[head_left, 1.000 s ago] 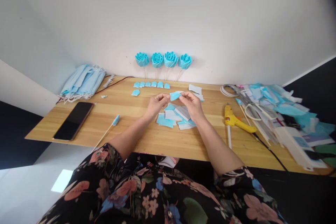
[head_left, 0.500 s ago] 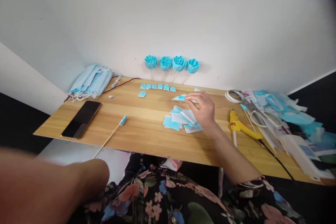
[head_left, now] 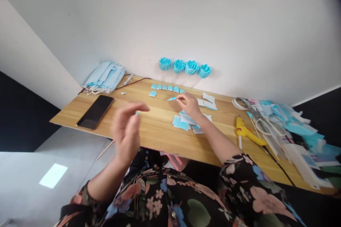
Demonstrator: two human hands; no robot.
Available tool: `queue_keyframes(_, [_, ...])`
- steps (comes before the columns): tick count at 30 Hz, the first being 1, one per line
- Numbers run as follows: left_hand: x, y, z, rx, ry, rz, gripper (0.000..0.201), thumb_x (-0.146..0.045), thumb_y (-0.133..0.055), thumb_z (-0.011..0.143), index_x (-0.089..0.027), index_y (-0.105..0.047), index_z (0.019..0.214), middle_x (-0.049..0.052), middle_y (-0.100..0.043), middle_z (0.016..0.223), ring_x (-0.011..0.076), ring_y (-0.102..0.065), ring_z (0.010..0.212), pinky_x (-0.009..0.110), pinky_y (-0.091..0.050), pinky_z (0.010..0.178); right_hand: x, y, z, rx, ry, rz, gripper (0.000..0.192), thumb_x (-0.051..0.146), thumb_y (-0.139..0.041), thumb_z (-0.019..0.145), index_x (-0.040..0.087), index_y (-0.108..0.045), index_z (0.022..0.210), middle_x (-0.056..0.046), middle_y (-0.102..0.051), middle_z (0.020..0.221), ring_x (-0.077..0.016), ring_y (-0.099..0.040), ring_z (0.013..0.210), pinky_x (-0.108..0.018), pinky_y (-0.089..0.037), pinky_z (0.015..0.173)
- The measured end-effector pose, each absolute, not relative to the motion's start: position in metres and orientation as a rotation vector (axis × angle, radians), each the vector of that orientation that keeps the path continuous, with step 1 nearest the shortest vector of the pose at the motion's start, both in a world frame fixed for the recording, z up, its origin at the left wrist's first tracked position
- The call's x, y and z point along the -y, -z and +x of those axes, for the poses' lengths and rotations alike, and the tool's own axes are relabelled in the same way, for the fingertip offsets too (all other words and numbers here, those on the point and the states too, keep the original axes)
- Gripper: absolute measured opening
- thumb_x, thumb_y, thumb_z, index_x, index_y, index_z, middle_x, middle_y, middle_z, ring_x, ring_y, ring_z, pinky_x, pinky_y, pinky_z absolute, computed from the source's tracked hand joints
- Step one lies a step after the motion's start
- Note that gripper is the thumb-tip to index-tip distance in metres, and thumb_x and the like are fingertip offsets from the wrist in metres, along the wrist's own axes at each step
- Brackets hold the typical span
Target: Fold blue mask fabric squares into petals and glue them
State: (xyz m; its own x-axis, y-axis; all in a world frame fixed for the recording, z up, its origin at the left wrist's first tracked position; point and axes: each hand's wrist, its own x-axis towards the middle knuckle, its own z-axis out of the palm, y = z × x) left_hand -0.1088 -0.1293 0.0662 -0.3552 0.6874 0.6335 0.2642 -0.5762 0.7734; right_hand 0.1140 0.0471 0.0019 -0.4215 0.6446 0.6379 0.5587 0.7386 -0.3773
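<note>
Since half a second ago the left hand (head_left: 127,127) has come up in front of the body, blurred, fingers loosely spread and holding nothing, hanging over the near edge of the table (head_left: 149,134); before that only its forearm crossed the bottom of the view. Meanwhile the right hand (head_left: 189,103) has carried the blue piece (head_left: 172,98) leftward and now pinches it at the fingertips, just above the tabletop, near the row of folded petals (head_left: 167,87). Just behind that wrist lies the pile of cut pieces (head_left: 186,121). Four blue roses (head_left: 184,66) lean on the wall beyond. To the left lie a phone (head_left: 96,111) and stacked masks (head_left: 104,77); to the right, a yellow glue gun (head_left: 246,133).
</note>
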Motion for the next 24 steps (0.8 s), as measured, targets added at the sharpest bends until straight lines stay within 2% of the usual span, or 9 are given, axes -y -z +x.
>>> queue_keyframes(3, [0.12, -0.039, -0.095, -1.259, -1.577, 1.632, 0.016, -0.027, -0.055, 0.093, -0.019, -0.067, 0.1, 0.004, -0.072, 0.089, 0.0157, -0.066, 0.084, 0.03, -0.053, 0.08, -0.074, 0.01, 0.096, 2.257, -0.292, -1.059, 0.015, 0.013, -0.057, 0.085, 0.022, -0.069, 0.089, -0.005, -0.074, 0.091, -0.0209, -0.068, 0.087, -0.035, -0.053, 0.083])
queue_keyframes(5, [0.114, -0.022, -0.091, -1.275, -1.326, 1.721, 0.017, -0.025, -0.057, 0.091, -0.017, -0.068, 0.101, 0.006, -0.073, 0.091, 0.0161, -0.067, 0.084, 0.03, -0.053, 0.08, -0.089, 0.014, 0.093, 2.296, -0.342, -1.112, 0.024, 0.009, -0.054, 0.083, 0.023, -0.071, 0.093, -0.005, -0.076, 0.095, -0.0227, -0.069, 0.09, -0.037, -0.054, 0.084])
queue_keyframes(9, [0.107, -0.001, -0.096, -1.291, -1.072, 1.903, 0.02, -0.023, -0.055, 0.091, -0.017, -0.069, 0.104, 0.006, -0.073, 0.095, 0.0173, -0.068, 0.088, 0.031, -0.053, 0.083, -0.098, 0.01, 0.108, 2.185, -0.366, -1.187, 0.039, 0.006, -0.045, 0.084, 0.021, -0.069, 0.11, -0.007, -0.075, 0.112, -0.0237, -0.069, 0.102, -0.042, -0.054, 0.092])
queue_keyframes(12, [0.097, 0.002, -0.103, -1.388, -0.956, 2.065, 0.019, -0.022, -0.055, 0.09, -0.017, -0.07, 0.101, 0.007, -0.074, 0.098, 0.0204, -0.067, 0.093, 0.034, -0.052, 0.085, -0.083, -0.005, 0.128, 2.06, -0.425, -1.15, 0.033, 0.017, -0.048, 0.09, 0.022, -0.069, 0.115, -0.006, -0.074, 0.117, -0.0222, -0.069, 0.106, -0.038, -0.055, 0.09])
queue_keyframes(18, [0.036, -0.018, -0.1, -1.787, -0.731, 2.25, 0.025, -0.021, -0.048, 0.092, -0.017, -0.072, 0.097, 0.01, -0.073, 0.1, 0.0231, -0.065, 0.097, 0.034, -0.048, 0.087, -0.029, -0.025, 0.167, 1.835, -0.516, -1.176, 0.028, 0.028, -0.056, 0.089, 0.023, -0.071, 0.112, -0.006, -0.076, 0.111, -0.022, -0.072, 0.1, -0.037, -0.057, 0.085])
queue_keyframes(24, [-0.034, -0.032, -0.076, -2.078, -0.214, 2.19, 0.035, -0.019, -0.04, 0.092, -0.011, -0.073, 0.095, 0.018, -0.072, 0.104, 0.0268, -0.065, 0.099, 0.033, -0.047, 0.082, 0.021, -0.018, 0.193, 1.689, -0.495, -1.217, 0.024, 0.032, -0.056, 0.092, 0.025, -0.074, 0.106, -0.005, -0.078, 0.102, -0.0211, -0.073, 0.092, -0.037, -0.058, 0.083])
